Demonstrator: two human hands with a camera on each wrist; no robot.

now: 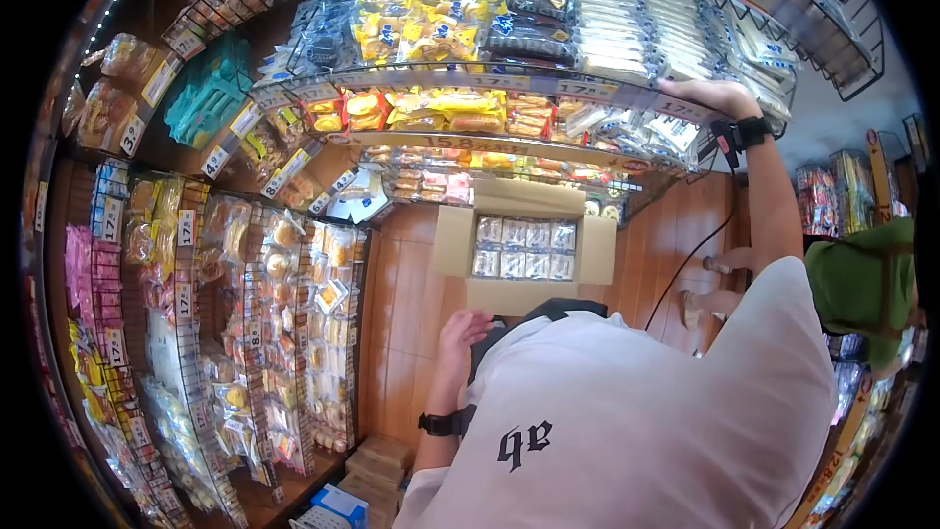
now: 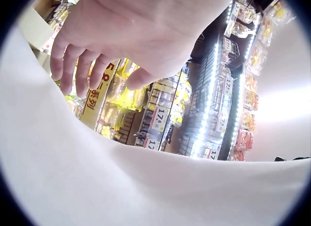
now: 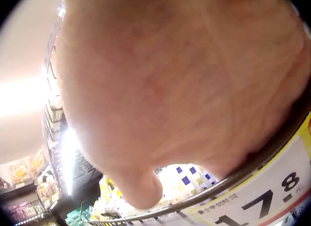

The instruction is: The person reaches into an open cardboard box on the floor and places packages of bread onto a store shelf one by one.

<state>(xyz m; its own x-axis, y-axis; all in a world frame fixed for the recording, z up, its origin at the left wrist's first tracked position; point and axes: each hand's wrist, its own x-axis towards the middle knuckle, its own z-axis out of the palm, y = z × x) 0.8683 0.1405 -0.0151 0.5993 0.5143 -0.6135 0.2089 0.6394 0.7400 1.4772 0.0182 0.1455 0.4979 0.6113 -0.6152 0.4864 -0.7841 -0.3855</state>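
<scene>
My right hand (image 1: 715, 96) reaches up to the front edge of a wire shelf, beside rows of white wrapped packs (image 1: 617, 24). In the right wrist view its palm lies over the shelf rail (image 3: 214, 189), with the thumb extended; the other fingers are mostly hidden. Low in front of my body, my left hand (image 1: 462, 338) hangs with loosely bent fingers and nothing in it. Just ahead of it stands an open cardboard box (image 1: 453, 245) on the floor, filled with rows of clear-wrapped packs (image 1: 526, 247).
Yellow snack packs (image 1: 431, 5) fill the shelf further left. Hanging racks of wrapped bread (image 1: 284, 264) line the left side. A person in a green top (image 1: 862, 284) stands at the right. A black cable (image 1: 690, 260) runs down from my right wrist. Flat cartons (image 1: 377, 465) lie lower left.
</scene>
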